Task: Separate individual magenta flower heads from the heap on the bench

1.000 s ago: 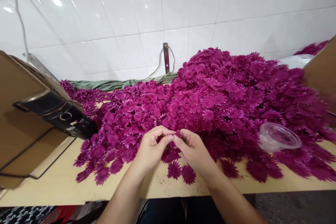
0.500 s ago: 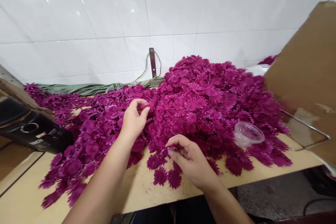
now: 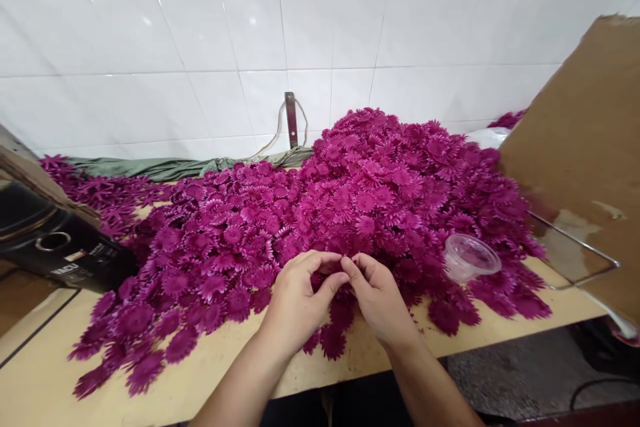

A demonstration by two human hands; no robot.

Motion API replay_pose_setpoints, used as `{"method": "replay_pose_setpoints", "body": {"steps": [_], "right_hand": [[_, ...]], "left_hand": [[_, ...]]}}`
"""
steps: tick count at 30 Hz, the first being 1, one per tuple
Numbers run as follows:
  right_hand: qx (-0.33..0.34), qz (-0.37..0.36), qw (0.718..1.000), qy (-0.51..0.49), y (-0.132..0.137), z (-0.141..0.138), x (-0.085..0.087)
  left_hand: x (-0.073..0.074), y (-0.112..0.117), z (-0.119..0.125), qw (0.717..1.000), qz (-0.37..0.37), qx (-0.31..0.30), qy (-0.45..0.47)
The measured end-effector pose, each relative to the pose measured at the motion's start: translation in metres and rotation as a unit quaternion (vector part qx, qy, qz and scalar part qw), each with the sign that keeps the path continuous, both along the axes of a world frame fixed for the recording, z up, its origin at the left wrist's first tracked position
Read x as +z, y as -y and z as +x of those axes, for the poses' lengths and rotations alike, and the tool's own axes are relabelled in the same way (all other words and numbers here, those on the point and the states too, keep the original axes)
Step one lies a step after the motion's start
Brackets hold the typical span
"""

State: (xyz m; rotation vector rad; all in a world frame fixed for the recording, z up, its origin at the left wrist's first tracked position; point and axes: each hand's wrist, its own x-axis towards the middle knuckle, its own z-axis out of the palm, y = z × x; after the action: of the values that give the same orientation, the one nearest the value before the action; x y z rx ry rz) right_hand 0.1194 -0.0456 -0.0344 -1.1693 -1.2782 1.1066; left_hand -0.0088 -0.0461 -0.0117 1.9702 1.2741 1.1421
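The left hand (image 3: 300, 293) and the right hand (image 3: 383, 303) have bent fingers, tips close together; whether they grip a flower, one cannot tell. Purple flowers (image 3: 370, 193) lie heaped beyond these fingers. Well to their left, a black bottle (image 3: 83, 253) shows letters resembling "YACU".

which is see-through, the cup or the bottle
The small plastic cup among the magenta flowers, to the right of the right hand: it is clear, while the black bottle at far left is opaque.
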Motion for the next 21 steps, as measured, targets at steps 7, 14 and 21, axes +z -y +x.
{"method": "replay_pose_setpoints", "body": {"steps": [7, 14, 21], "right_hand": [[0.032, -0.022, 0.995, -0.096, 0.008, -0.003, 0.000], [0.020, -0.022, 0.996, -0.088, 0.008, -0.001, 0.001], [0.033, -0.017, 0.998, -0.050, 0.011, 0.006, 0.008]], "left_hand": [[-0.010, -0.008, 0.003, 0.995, 0.074, 0.050, -0.041], [-0.007, -0.013, 0.006, 0.997, 0.057, 0.054, -0.009], [0.009, -0.014, 0.001, 0.993, -0.044, -0.083, 0.075]]}}
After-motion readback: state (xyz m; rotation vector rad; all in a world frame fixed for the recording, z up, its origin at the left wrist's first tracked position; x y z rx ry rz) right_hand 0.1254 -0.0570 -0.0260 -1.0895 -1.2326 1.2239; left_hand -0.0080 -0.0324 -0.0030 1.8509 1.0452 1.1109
